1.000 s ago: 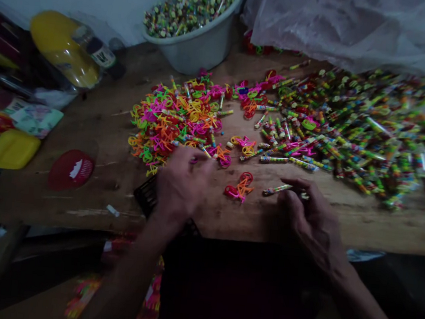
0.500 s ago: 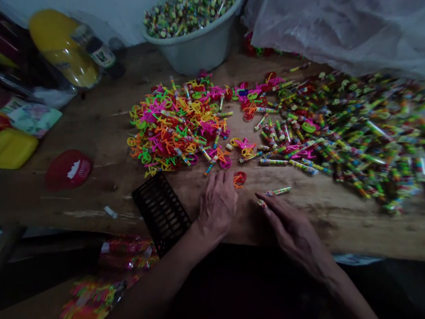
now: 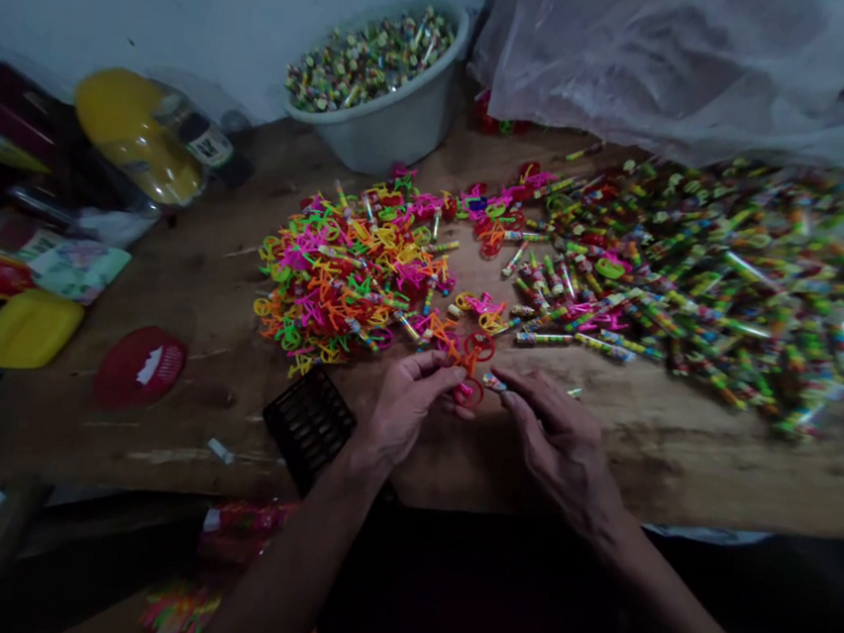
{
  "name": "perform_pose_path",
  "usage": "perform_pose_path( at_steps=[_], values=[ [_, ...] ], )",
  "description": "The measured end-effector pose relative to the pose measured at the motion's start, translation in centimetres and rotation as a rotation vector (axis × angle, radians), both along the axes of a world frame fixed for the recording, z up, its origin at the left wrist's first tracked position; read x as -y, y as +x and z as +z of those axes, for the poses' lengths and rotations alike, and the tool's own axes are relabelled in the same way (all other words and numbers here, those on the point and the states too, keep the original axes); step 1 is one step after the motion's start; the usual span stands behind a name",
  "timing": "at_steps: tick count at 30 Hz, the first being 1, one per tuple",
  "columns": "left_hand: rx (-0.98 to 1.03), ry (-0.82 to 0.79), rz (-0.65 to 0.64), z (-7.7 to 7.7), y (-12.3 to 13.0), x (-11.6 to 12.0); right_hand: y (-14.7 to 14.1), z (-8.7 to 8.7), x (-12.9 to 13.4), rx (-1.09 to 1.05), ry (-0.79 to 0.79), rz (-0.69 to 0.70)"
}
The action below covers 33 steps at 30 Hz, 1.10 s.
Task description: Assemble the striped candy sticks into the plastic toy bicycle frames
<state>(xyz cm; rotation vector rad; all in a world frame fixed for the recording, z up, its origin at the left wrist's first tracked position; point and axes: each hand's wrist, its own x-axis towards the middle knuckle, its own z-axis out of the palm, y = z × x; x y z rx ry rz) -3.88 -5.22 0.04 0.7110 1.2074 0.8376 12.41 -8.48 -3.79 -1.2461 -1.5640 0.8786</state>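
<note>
The left hand [image 3: 413,405] pinched a red ring [image 3: 481,398]; the right hand [image 3: 563,440] gripped a tube [image 3: 493,382], likely light, hard, best held mid-way.

The one camera looks from the wearer's head, forward and down onto the table [image 3: 205,281], from close above. The left hand [image 3: 408,400] and the right hand [image 3: 566,445] appear just below the centre; the wall [image 3: 235,5] fills the upper left.

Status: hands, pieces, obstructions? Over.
Left hand holding red-ringed plastic trinket. Right hand gripping printed tube. Black slotted tray off left; nothing visible between pieces.
</note>
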Motion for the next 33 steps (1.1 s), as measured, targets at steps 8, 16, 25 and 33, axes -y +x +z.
perform_pose_path(
  at_steps=[8,16,25,33],
  values=[
    [0.157,-0.189,-0.081,-0.3,0.9,1.0,0.9,-0.5,0.8,-0.101,-0.142,0.005],
    [0.311,-0.280,-0.134,-0.6,0.5,1.7,0.9,-1.2,0.9,-0.209,-0.163,0.034],
    [0.436,-0.345,-0.173,-1.2,0.9,2.0,2.0,-1.2,0.8,-0.256,-0.124,0.097],
    [0.471,-0.284,-0.128,-1.3,1.0,1.9,2.1,-1.6,0.9,-0.321,-0.240,0.006]
  ],
)
